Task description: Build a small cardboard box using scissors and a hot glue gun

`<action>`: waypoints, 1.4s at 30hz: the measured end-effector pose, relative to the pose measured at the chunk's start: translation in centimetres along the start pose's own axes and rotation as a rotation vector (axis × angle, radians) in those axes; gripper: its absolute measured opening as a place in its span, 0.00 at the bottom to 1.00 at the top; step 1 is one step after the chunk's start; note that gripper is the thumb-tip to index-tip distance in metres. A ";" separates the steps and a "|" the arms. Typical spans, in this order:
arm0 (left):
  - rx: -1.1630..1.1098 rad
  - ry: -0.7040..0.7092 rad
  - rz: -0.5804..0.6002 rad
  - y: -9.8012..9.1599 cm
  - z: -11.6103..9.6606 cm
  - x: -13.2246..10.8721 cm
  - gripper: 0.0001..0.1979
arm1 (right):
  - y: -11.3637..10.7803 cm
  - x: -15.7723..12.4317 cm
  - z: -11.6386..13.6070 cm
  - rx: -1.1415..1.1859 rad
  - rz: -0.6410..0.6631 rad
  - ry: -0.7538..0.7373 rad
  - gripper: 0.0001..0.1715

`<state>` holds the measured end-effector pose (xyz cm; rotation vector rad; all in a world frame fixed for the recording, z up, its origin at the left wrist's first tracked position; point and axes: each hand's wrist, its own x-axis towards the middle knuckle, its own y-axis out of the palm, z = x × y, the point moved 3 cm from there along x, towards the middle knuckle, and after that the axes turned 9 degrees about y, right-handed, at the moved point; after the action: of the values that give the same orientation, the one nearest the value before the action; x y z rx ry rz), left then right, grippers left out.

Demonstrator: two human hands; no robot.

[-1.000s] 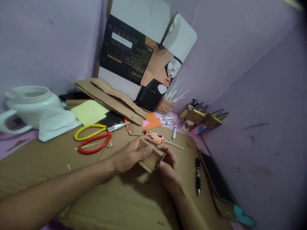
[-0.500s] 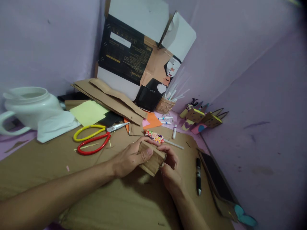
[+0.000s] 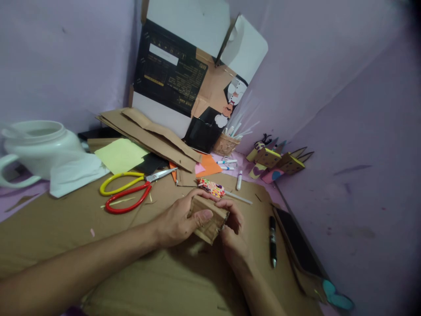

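left hand (image 3: 179,222), slanting inward, grips cardboard piece (image 3: 212,228); curled right hand (image 3: 234,237) holds its end.

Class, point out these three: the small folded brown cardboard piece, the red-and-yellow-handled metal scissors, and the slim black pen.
Small folded brown cardboard piece (image 3: 212,225): head view, its upward face.
Red-and-yellow-handled metal scissors (image 3: 148,178): head view, near the pivot.
Slim black pen (image 3: 272,242): head view, mid-barrel.

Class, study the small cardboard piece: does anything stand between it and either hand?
Nothing visible does. The left hand grips the cardboard piece with its thumb across one face, and the right hand meets the other end. A floral-patterned item lies just beyond the hands, not in between.
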<state>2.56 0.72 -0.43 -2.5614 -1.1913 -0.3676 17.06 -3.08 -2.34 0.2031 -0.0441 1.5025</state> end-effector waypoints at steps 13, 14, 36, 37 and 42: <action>-0.635 -0.155 -0.213 0.3 -0.6 0.7 0.29 | 0.1 0.3 1.7 0.164 -0.080 0.048 0.34; -0.711 -0.174 -0.256 0.3 -0.6 0.7 0.29 | 0.2 0.3 1.8 0.172 -0.079 0.040 0.39; 0.340 0.106 0.005 -1.6 0.9 0.7 0.14 | -0.8 0.5 1.7 -0.557 0.031 -0.306 0.13; 0.348 0.114 0.004 -1.6 1.0 0.6 0.13 | -0.8 0.5 1.8 -0.556 0.032 -0.306 0.12; 0.355 0.215 0.018 -1.2 0.8 0.7 0.05 | -0.9 0.6 1.9 -0.536 0.010 -0.276 0.07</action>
<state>2.18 2.23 -0.71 -2.1672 -1.0488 -0.3784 18.23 -2.85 -0.44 -0.0252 -0.6610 1.4107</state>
